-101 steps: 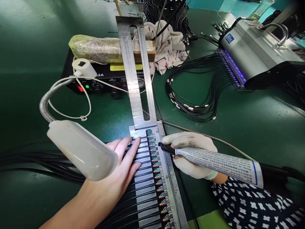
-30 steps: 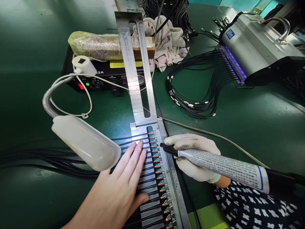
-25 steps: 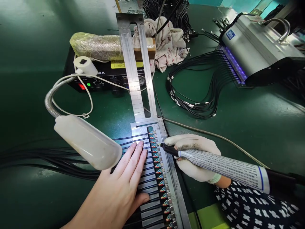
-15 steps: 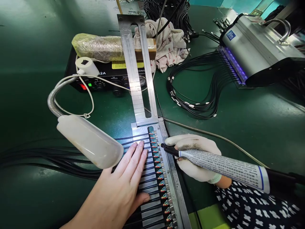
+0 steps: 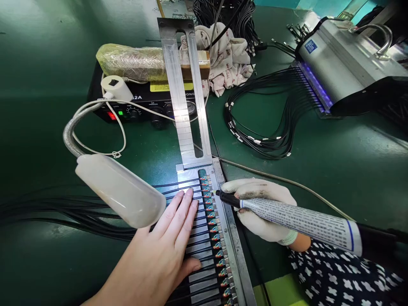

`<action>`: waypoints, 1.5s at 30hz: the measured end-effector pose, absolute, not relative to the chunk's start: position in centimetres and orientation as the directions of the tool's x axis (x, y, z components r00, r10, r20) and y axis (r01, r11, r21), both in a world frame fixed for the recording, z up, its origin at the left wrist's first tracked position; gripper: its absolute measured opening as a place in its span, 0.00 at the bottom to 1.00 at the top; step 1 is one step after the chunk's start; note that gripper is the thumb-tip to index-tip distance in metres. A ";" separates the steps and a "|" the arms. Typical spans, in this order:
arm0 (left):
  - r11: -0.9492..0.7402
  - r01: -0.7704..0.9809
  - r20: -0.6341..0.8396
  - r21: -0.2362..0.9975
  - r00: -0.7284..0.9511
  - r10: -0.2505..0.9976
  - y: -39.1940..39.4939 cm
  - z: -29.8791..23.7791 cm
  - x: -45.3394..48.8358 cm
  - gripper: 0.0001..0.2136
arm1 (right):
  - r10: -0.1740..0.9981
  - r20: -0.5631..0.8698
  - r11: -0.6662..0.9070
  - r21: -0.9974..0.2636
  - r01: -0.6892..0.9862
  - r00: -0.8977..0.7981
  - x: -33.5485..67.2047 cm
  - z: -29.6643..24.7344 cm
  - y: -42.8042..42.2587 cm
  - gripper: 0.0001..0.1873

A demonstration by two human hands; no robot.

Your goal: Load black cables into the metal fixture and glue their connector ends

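Observation:
My left hand point(image 5: 165, 242) lies flat, fingers stretched over a row of black cables point(image 5: 200, 242) in a metal fixture point(image 5: 236, 246). Small connectors point(image 5: 216, 245) with coloured wires line the fixture's slot to the right of the fingertips. My right hand point(image 5: 264, 208), in a smudged white glove, is closed around a dispensing syringe point(image 5: 293, 219) with a black front end and printed wrap. Its narrow tip points left at the connectors near the fixture's far end; whether it touches one I cannot tell. The fixture's slotted metal lid point(image 5: 188, 119) is swung open, away from me.
A white lamp point(image 5: 121, 191) hangs just left of my left hand. Behind stands a black dispenser controller point(image 5: 143, 106) with a wrapped roll point(image 5: 134, 63) on it. At right, a silver purple-lit box point(image 5: 347, 63) has cables point(image 5: 255, 140) running under it. A hose point(image 5: 270, 174) crosses the table.

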State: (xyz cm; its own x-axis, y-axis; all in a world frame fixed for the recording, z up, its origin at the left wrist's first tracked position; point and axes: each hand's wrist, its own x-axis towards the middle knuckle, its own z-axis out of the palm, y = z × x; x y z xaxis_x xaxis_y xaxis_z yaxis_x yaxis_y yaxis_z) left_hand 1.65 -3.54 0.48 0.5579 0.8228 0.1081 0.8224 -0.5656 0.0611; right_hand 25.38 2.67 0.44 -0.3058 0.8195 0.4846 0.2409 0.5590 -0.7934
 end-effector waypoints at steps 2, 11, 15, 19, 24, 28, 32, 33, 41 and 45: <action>-0.566 0.822 0.105 0.060 0.559 0.822 -3.6 0.5 1.7 0.36 | 0.821 0.487 0.558 -0.796 0.235 -0.298 25.3 0.4 2.7 0.09; -0.578 0.815 0.114 0.052 0.570 0.814 -3.3 0.5 1.7 0.37 | 0.835 0.472 0.538 -0.807 0.243 -0.283 25.2 0.3 2.9 0.10; -0.579 0.814 0.112 0.044 0.572 0.813 -3.4 0.4 1.6 0.36 | 0.826 0.476 0.548 -0.803 0.234 -0.302 25.2 0.5 2.9 0.09; -0.579 0.814 0.116 0.041 0.572 0.812 -3.5 0.4 1.6 0.36 | 0.822 0.481 0.553 -0.802 0.225 -0.305 25.3 0.6 2.8 0.08; -0.580 0.814 0.115 0.033 0.573 0.811 -3.3 0.5 1.7 0.37 | 0.809 0.492 0.570 -0.792 0.222 -0.321 25.5 0.5 2.7 0.08; -0.580 0.814 0.110 0.025 0.575 0.811 -3.2 0.5 1.7 0.38 | 0.816 0.480 0.560 -0.796 0.232 -0.322 25.5 0.5 2.7 0.09; -0.582 0.813 0.114 0.011 0.577 0.809 -3.2 0.8 1.7 0.38 | 0.823 0.473 0.550 -0.801 0.234 -0.315 25.4 0.6 2.6 0.10; -0.584 0.812 0.110 0.010 0.580 0.807 -3.2 0.8 1.7 0.38 | 0.824 0.472 0.549 -0.804 0.230 -0.314 25.4 0.6 2.6 0.11; -0.591 0.806 0.119 0.012 0.586 0.801 -3.1 0.6 1.6 0.36 | 0.848 0.452 0.512 -0.834 0.205 -0.277 25.7 1.0 1.4 0.12; -0.586 0.810 0.122 0.015 0.580 0.805 -3.2 0.5 1.7 0.36 | 0.823 0.469 0.557 -0.778 0.290 -0.322 25.6 0.8 1.4 0.10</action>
